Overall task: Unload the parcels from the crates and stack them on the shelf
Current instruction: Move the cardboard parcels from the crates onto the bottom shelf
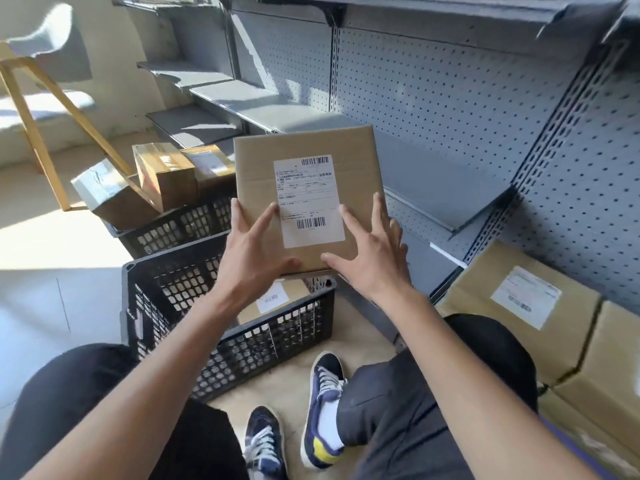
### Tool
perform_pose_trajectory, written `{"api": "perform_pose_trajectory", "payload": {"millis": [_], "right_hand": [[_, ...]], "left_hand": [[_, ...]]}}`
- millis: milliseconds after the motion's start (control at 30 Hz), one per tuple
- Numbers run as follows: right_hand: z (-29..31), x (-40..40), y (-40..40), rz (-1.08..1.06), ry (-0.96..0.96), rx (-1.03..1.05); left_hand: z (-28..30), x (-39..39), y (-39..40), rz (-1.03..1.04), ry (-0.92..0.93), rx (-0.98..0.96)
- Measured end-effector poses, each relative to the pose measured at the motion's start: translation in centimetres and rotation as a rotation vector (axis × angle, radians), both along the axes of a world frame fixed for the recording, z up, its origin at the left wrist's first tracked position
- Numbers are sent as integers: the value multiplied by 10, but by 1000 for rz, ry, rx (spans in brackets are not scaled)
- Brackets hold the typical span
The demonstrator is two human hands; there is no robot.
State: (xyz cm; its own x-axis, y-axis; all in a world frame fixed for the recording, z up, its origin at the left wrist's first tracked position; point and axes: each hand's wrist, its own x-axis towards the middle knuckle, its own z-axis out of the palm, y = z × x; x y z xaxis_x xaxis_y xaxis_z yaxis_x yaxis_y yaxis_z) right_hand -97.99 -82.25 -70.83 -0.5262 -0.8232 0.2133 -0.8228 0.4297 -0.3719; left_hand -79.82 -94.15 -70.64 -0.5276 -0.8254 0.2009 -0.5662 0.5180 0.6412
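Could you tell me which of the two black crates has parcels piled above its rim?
The far crate, behind the near crate. Three parcels stick up over its rim, while the near one holds a single parcel lying low inside.

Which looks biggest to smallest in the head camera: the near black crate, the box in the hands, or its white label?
1. near black crate
2. held box, gripped by the left hand and right hand
3. white label
The held box sits closer to the camera, so it may look bigger than it really is.
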Motion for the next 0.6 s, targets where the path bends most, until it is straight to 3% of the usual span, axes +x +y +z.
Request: {"api": "perform_pose_trajectory", "payload": {"millis": [600], "right_hand": [[21, -78, 151, -408, -20, -55]], "left_hand": [[14, -146, 73, -464, 140, 40]]}}
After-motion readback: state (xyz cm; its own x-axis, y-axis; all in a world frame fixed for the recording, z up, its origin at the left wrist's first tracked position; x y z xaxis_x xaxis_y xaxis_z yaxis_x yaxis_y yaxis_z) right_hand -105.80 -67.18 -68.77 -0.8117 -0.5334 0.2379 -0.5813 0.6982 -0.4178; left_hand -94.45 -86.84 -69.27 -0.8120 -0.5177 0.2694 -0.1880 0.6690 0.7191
